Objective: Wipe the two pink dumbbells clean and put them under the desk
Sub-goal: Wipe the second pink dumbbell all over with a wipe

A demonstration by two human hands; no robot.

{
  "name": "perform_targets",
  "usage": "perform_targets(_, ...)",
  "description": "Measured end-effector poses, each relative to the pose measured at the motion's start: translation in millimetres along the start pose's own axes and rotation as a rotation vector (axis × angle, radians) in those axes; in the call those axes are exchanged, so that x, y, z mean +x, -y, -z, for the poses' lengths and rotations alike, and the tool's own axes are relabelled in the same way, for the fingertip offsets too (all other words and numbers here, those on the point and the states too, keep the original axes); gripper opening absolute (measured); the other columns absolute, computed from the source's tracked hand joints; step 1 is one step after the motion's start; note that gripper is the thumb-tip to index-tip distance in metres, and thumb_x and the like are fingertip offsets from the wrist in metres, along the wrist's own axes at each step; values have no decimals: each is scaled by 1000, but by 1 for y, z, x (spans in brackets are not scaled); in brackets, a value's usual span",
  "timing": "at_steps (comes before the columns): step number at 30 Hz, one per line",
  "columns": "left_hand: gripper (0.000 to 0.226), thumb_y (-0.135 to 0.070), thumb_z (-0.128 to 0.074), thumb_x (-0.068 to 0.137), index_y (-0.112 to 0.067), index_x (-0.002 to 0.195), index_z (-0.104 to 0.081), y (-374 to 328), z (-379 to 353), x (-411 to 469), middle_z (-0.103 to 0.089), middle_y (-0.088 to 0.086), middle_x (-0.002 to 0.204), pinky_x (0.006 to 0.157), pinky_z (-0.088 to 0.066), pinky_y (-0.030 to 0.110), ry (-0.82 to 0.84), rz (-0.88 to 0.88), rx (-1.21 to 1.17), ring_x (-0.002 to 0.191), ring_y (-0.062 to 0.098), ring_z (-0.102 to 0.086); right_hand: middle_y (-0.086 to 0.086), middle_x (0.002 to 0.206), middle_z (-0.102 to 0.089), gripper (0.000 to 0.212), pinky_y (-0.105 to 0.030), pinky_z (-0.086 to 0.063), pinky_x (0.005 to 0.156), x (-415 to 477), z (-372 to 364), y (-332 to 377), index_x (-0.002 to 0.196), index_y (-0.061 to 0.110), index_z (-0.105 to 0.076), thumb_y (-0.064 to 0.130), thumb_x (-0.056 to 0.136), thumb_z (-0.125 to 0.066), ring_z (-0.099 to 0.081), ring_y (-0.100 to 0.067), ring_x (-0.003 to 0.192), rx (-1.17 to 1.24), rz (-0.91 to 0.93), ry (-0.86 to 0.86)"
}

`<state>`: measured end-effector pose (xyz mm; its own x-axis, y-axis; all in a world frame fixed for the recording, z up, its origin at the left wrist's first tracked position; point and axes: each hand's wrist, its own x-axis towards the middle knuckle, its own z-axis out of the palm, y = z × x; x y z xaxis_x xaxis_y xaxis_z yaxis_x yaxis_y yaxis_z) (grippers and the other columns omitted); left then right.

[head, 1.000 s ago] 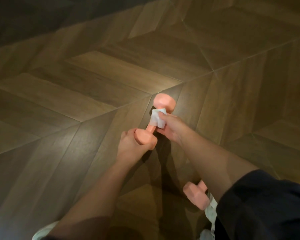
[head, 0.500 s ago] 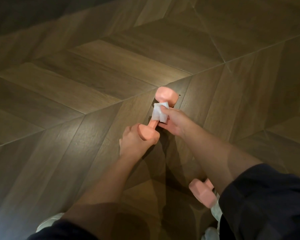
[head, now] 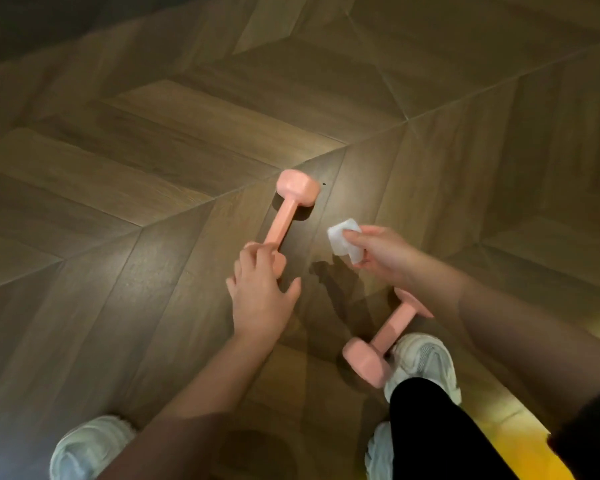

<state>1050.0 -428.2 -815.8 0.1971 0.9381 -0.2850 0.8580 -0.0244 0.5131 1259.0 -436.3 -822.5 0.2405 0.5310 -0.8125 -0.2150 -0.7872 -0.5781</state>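
Dumbbell (head: 284, 220) now lies on floor (head: 153, 168); wipe (head: 343, 240) off it, pinched in right hand (head: 385, 254). Left hand (head: 260, 292), fingers loose, rests on near end. Second dumbbell (head: 392, 332) against my shoe (head: 426, 362).

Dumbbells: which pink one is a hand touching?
The farther dumbbell: the left hand rests on its near end. The nearer dumbbell, beside the white shoe, has no hand on it.

Far dumbbell (head: 283, 223), near dumbbell (head: 394, 329): pink, lying flat.
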Motion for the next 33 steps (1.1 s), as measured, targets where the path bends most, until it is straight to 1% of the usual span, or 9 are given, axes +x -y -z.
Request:
perform_targets(4, 55, -34, -72, 84, -29, 133, -47, -23, -27, -30, -43, -8, 135, 111, -29, 41, 236, -49, -67, 126, 12, -45, -7, 94, -69, 24, -34, -45, 77, -26, 39, -45, 115, 7, -68, 20, 97, -59, -61, -22, 86, -141, 55, -101)
perform_targets(7, 46, -37, -67, 87, -29, 129, -49, -36, -50, -42, -45, -9, 129, 111, -32, 38, 463, -73, -62, 122, 11, -46, -6, 95, -71, 17, -35, -47, 78, -40, 55, -64, 107, 15, -72, 20, 97, -60, -63, -21, 86, -177, 59, -156)
perform_targets(11, 39, -38, -59, 92, -21, 127, -55, -56, -82, -50, -55, -3, 126, 103, -37, 37, 634, -55, 16, 117, 17, -52, -4, 94, -71, 14, -35, -47, 78, -46, 57, -67, 92, 27, -71, 22, 97, -59, -63, -19, 87, -150, 76, -180)
perform_targets(15, 33, -40, -52, 94, -14, 113, -60, -77, -109, -52, -65, 5, 111, 92, -45, 41, 762, -36, 76, 107, 27, -60, -12, 99, -72, 16, -36, -47, 84, -41, 54, -68, 98, 19, -74, 23, 96, -58, -64, -23, 91, -156, 88, -190)
perform_targets(20, 29, -34, -58, 94, -9, 111, -57, -89, -128, -48, -64, 12, 112, 87, -51, 44, 839, 52, 60, 103, 32, -61, 7, 56, -67, 21, -40, -48, 97, -38, 56, -72, 107, 24, -73, 33, 95, -58, -69, -31, 92, -161, 30, -228)
perform_targets(23, 26, -30, -58, 96, -9, 112, -58, -90, -132, -45, -64, 12, 112, 84, -52, 43, 861, 65, 50, 102, 31, -61, 11, 51, -64, 23, -39, -49, 97, -37, 55, -76, 108, 27, -73, 37, 94, -58, -67, -29, 86, -147, 28, -232)
perform_targets(27, 20, -27, -56, 97, -10, 108, -57, -81, -128, -41, -62, 7, 104, 75, -50, 39, 858, 49, 59, 93, 26, -60, -3, 88, -71, 19, -33, -48, 87, -45, 52, -69, 105, 22, -72, 29, 97, -57, -66, -25, 104, -76, 48, -186)
perform_targets(30, 18, -27, -54, 98, -14, 110, -59, -65, -110, -35, -62, 5, 103, 82, -54, 40, 868, 43, 62, 93, 22, -61, -5, 101, -70, 14, -44, -49, 98, -50, 41, -64, 96, 25, -72, 24, 98, -57, -64, -27, 107, -12, 64, -122)
perform_targets(33, 17, -26, -55, 98, -17, 111, -58, -49, -75, -30, -62, 3, 102, 85, -55, 38, 820, 19, 38, 92, 19, -62, -6, 112, -68, 18, -43, -49, 103, -62, 25, -48, 112, 19, -68, 23, 99, -56, -63, -25, 112, 18, 97, -25)
